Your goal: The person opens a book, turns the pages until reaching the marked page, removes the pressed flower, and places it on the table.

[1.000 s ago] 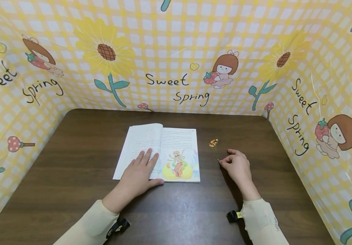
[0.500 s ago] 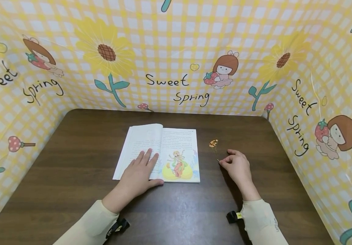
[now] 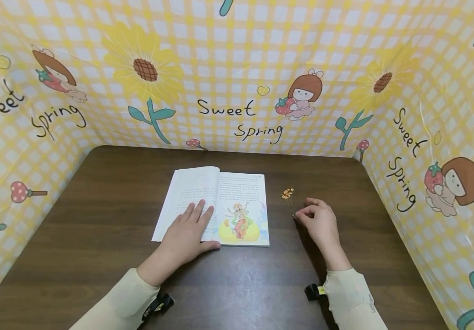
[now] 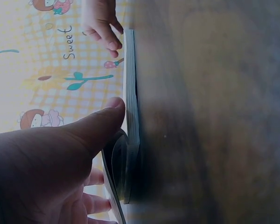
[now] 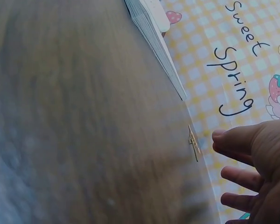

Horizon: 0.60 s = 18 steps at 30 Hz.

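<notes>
An open book (image 3: 241,189) lies on the dark wooden table, with a picture of a figure on its right page. My left hand (image 3: 186,233) rests flat on the left page, fingers spread and the thumb along the lower edge. In the left wrist view its thumb (image 4: 95,126) lies on the raised page. A small sprig of yellow dried flowers (image 3: 287,194) lies to the right of the book. My right hand (image 3: 320,227) is beside its stem end. In the right wrist view this hand's relaxed fingers (image 5: 242,177) stand apart from the sprig (image 5: 194,143).
The table (image 3: 96,256) is enclosed at the back and both sides by a yellow checked cloth (image 3: 220,59) printed with flowers and lettering. Black straps with small devices (image 3: 157,307) sit at both wrists.
My right thumb and fingers have let go of the sprig's stem and lifted slightly from it. The sprig stays in place. My left hand and the book have not moved.
</notes>
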Tool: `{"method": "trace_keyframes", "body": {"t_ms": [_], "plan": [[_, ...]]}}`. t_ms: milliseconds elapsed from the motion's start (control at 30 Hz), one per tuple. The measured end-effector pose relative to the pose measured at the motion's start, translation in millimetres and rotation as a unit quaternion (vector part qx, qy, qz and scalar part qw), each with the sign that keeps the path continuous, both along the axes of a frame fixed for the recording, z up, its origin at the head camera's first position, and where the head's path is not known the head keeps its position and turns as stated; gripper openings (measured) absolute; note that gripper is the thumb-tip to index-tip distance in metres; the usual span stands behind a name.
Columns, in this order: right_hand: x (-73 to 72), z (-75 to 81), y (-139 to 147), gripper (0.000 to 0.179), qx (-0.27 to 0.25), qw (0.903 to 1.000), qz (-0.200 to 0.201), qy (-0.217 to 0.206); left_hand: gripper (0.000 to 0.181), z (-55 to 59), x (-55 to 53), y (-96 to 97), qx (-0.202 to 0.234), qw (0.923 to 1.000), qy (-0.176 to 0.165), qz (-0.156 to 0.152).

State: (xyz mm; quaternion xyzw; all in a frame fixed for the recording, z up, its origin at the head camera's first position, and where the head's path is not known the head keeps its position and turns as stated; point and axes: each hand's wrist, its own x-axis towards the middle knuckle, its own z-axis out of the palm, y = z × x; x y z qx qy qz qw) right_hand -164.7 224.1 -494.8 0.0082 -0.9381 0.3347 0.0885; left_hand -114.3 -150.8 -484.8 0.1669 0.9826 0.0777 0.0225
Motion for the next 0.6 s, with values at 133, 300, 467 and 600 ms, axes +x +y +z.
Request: {"method": "trace_keyframes", "body": {"t_ms": [133,300,467,600], "plan": [[-0.7,2.9,-2.3,0.012,-0.007,0.9998,0.007,0.018,0.103,0.3,0.2,-0.9,0.003,1.0000,0.003,0.000],[1.2,6.6,-4.2,0.010,-0.011,0.9989,0.015,0.042,0.103,0.8,0.0,-1.9,0.002,1.0000,0.003,0.000],[3.9,10.3,-5.5,0.008,-0.005,0.9971,0.029,0.071,0.104,1.6,0.1,-3.2,0.003,1.0000,0.001,-0.001],[5.7,12.6,-4.7,0.006,0.015,0.9923,0.052,0.111,0.105,3.0,-0.1,-4.5,0.007,1.0000,0.002,-0.003]]}}
